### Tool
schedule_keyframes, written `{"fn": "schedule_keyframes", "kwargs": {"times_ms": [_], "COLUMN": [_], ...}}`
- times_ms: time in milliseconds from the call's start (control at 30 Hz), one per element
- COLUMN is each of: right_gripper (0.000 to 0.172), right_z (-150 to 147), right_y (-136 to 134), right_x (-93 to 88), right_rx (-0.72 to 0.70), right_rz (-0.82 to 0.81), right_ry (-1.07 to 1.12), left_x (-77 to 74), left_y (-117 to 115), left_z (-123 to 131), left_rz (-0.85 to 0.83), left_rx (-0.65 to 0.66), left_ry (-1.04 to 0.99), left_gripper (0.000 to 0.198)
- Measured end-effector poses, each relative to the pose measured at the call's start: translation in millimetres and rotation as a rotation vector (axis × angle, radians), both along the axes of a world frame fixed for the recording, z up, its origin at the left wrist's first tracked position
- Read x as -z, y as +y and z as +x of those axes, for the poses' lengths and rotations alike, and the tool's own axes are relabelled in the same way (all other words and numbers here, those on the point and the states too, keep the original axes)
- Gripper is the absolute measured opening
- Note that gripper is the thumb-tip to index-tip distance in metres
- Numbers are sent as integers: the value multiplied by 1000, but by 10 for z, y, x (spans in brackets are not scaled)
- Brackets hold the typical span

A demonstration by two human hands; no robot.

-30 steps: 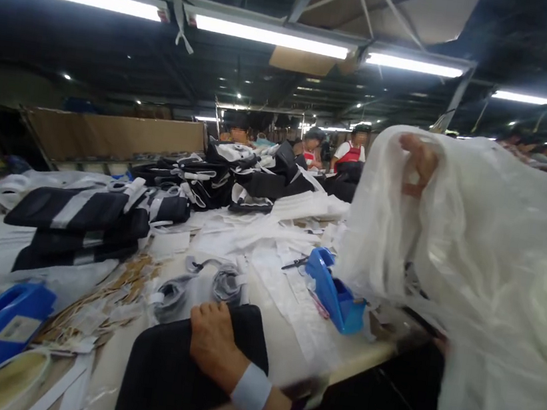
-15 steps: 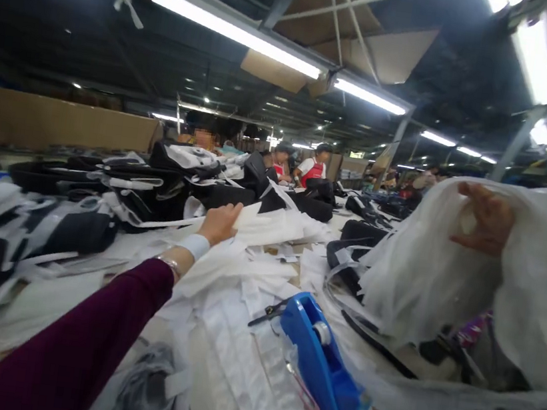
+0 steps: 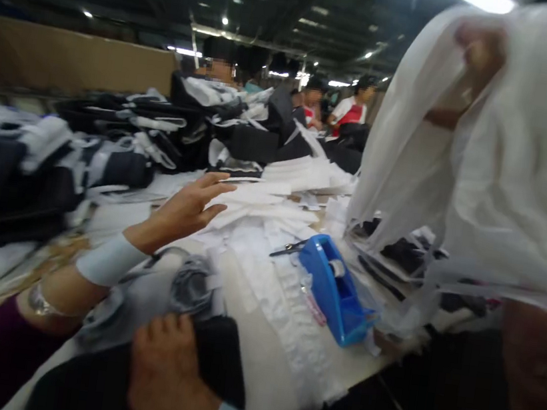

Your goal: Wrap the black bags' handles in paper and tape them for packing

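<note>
My left hand (image 3: pixel 190 204), with a pale blue band and a bracelet on its wrist, reaches out with fingers apart and holds nothing. It is beside a spread of white paper-like strips (image 3: pixel 273 208). My right hand (image 3: pixel 166 366) is low in the view, its fingers curled over a black padded fabric piece (image 3: pixel 221 349). Motion blurs that hand and its thumb is hidden. Just beyond it lies a grey rolled bundle (image 3: pixel 193 282).
A blue tape dispenser (image 3: pixel 337 291) stands right of centre, with small black-handled snips (image 3: pixel 288 247) and a pink tool (image 3: pixel 315 308) beside it. At right, another person's hand (image 3: pixel 479 54) lifts white sheeting (image 3: pixel 412 149). Black and white fabric pieces (image 3: pixel 251 141) are piled behind.
My left hand has come off the white strips and drawn back. My right hand has come into view with the black piece. The other person's white sheeting is higher in view.
</note>
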State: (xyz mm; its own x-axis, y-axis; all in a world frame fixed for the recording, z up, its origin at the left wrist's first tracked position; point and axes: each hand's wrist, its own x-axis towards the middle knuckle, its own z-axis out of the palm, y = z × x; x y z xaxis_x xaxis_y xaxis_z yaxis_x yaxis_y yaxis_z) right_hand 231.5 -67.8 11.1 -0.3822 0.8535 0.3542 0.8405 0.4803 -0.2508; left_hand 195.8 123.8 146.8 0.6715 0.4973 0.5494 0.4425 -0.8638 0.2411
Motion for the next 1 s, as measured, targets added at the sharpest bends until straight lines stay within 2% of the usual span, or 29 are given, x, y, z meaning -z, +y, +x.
{"fn": "schedule_keyframes", "kwargs": {"times_ms": [67, 100, 200, 300, 400, 467, 567, 767, 867, 1000], "right_gripper": [8, 7, 10, 13, 16, 17, 13, 10, 11, 8], "right_z": [-178, -216, -231, -223, -250, -273, -291, -284, -287, -298], "right_y": [-95, -108, -86, -74, -85, -88, -81, -75, -79, -70], "right_x": [-37, -41, -12, 31, 65, 78, 82, 69, 74, 80], "right_rx": [-22, -17, 5, 24, 41, 53, 59, 63, 62, 64], "right_rz": [-39, -49, -29, 8, 23, 31, 40, 39, 66, 73], "right_ry": [71, 87, 69, 20, -16, -29, -45, -86, -74, -98], "left_x": [-37, 2, 318, 728, 973, 1008, 940, 800, 859, 1055], "left_y": [-533, -777, -1352, -1657, -1773, -1773, -1633, -948, -679, -542], "left_z": [-413, -604, -1081, -1333, -1395, -1385, -1299, -804, -599, -606], "left_rz": [-125, -195, -417, -573, -568, -543, -512, -469, -498, -578], "left_rx": [-128, -205, -379, -394, -373, -356, -341, -428, -429, -410], "left_ry": [-127, -184, -280, -283, -275, -276, -293, -411, -464, -540], "left_gripper": [33, 31, 25, 26, 25, 25, 28, 36, 32, 25]}}
